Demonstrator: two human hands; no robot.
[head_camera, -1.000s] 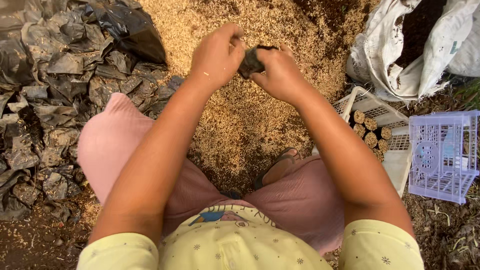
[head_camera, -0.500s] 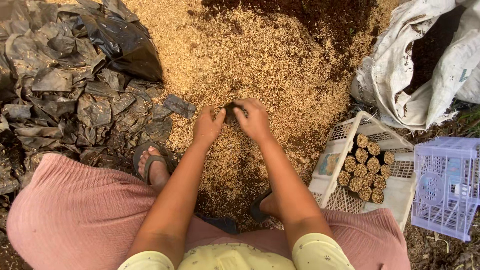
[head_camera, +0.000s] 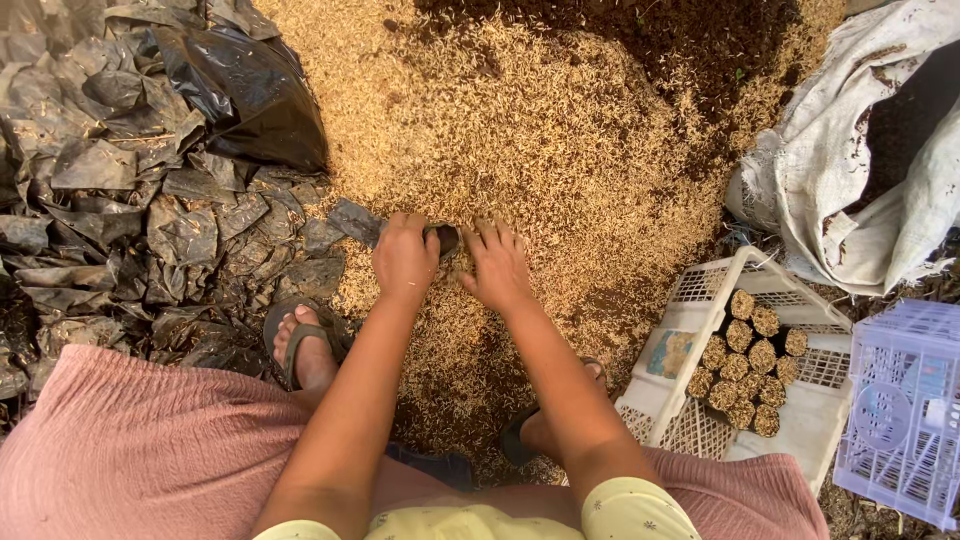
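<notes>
Husks, golden and loose, heaped in a wide pile (head_camera: 520, 150) with darker soil along its far edge. Pressed down on the near slope of that pile: left hand (head_camera: 404, 258) and right hand (head_camera: 497, 264), side by side, palms down. Between them, a small black bag (head_camera: 445, 238), half hidden, lying on the husks. Left hand curled over one end of the bag, fingers bent and grasping it; right hand flat just beside the other end, fingers spread and touching the husks, grip on the bag impossible to confirm.

Left of the pile: crumpled black plastic sheets (head_camera: 120, 210) strewn over the ground, one fuller black sack (head_camera: 250, 100) at the husks' edge.

Right of the pile: white woven sack (head_camera: 850, 200), mouth open, dark soil inside. Nearer than that sack, a white slatted crate (head_camera: 700, 390), tilted, holding a tight cluster of small filled bags (head_camera: 755, 365) standing upright, husk-coloured tops showing, plus a flat bluish packet in one corner. Just beside the crate, further from the pile, a pale lilac lattice basket (head_camera: 900, 420), contents unclear.

Near side of the pile: two feet in dark sandals (head_camera: 305, 345), pink skirt (head_camera: 130, 450) spread over the knees.
</notes>
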